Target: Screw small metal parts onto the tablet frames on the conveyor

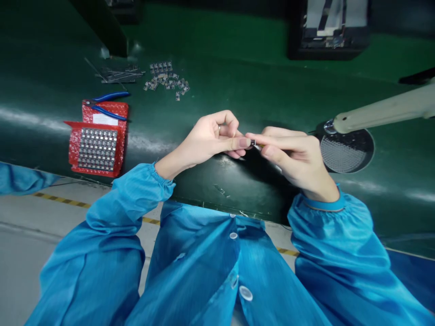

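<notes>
At the far left of the green tabletop [238, 68] lies a red tray [115, 136] filled with rows of small metal pieces. A white label [100, 119] sits at its upper edge, the print too small to read. Blue-handled pliers [109, 103] rest across the tray's top. Behind them lies a bundle of thin dark strips [118, 74], and just to the right is a loose heap of parts [166, 80].

In the middle, above the tabletop's near edge, the left hand [210, 140] has a narrow grip, thumb and forefinger pinched on a tiny dark part [253, 143]. The part sits right at the fingertips, between the two hands. The right hand [295, 158] meets it from the other side, its grip also narrow: the forefinger lies over the part and the thumb under it. Both wrists wear blue smock sleeves.

Just beside the right hand is a round mesh dish [346, 154], with a beige arm [384, 110] reaching over its rim. A black box [328, 34] stands at the back right, its contents blurred
</notes>
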`<state>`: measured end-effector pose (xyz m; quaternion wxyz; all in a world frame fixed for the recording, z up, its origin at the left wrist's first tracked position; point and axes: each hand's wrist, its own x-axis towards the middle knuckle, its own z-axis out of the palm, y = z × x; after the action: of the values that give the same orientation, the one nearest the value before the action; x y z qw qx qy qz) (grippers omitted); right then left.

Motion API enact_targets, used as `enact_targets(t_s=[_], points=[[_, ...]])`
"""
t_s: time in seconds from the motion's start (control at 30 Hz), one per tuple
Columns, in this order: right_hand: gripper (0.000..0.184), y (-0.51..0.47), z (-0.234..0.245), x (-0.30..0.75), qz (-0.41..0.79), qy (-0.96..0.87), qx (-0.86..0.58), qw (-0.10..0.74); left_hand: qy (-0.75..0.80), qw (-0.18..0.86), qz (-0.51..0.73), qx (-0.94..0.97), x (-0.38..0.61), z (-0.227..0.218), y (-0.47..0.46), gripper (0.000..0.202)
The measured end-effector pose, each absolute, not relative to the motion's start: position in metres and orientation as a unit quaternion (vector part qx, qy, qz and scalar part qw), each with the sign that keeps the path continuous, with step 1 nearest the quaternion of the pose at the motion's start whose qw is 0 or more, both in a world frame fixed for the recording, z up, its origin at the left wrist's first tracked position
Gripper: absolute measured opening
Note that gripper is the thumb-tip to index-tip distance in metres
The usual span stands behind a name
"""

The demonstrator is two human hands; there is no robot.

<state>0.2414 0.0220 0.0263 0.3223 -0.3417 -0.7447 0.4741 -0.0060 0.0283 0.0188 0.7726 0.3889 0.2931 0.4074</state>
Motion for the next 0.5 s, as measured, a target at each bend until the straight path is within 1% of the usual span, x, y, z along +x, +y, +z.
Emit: enact_targets(t_s=[0.07,0.23,0.4,0.5], points=[[0.042,0.022,0.030,0.243,0.482,-0.750,-0.331,0.310,0.283,0.775,0.400,0.399,-0.008,0.018,0.030,0.071],[0.049,0.017,0.034,0.244,0.496,-0.743,-0.338,0.295,0.283,0.768,0.395,0.417,-0.009,0.016,0.031,0.074],[0.047,0.011,0.030,0.244,0.529,-0.726,-0.340,0.278,0.297,0.772,0.364,0.427,-0.011,0.020,0.031,0.084],[0.048,0.009,0.027,0.243,0.542,-0.717,-0.333,0.283,0.293,0.782,0.347,0.427,-0.013,0.022,0.030,0.084]])
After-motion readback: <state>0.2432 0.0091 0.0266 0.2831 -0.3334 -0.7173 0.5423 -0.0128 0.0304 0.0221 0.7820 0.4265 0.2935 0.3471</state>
